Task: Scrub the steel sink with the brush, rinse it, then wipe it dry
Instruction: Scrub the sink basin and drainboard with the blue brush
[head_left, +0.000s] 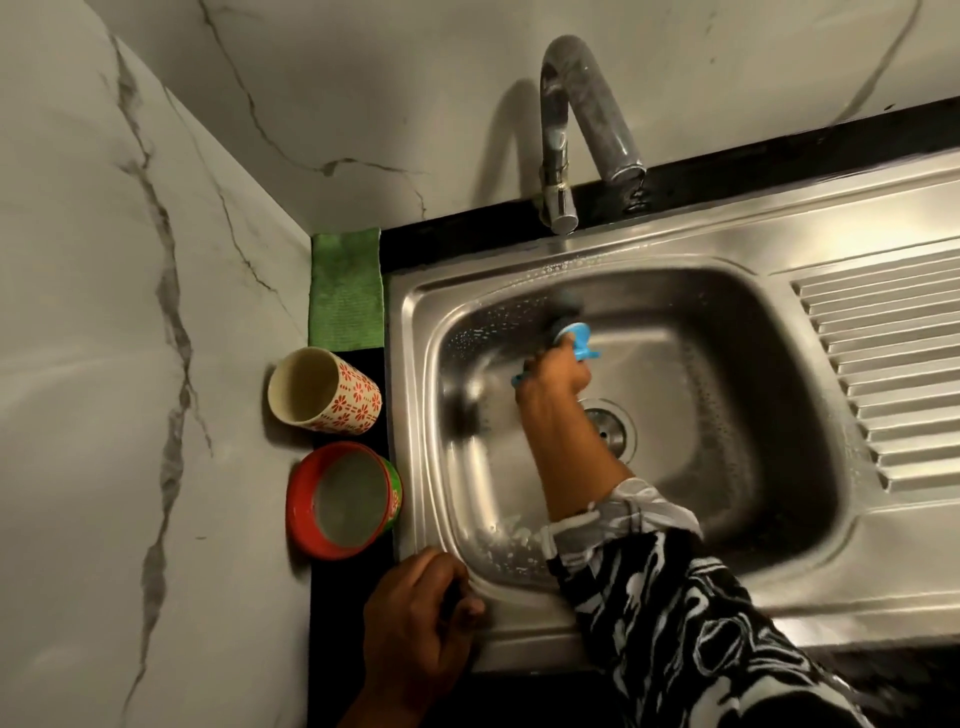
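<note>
Right hand (553, 376) clamped round blue brush (574, 335), bristle head pressed on far wall of steel sink (675, 249), arm stretched forward for reach. Left hand (415, 613) rests at sink's near-left corner, likely bracing; fingers curled, cannot tell if gripping rim. Green cloth (345, 291) lies far-left on bench, handy for drying.

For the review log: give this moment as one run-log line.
phase: scrub | right hand: grips brush at far wall of sink | left hand: rests on near-left rim | green cloth: left of sink
</note>
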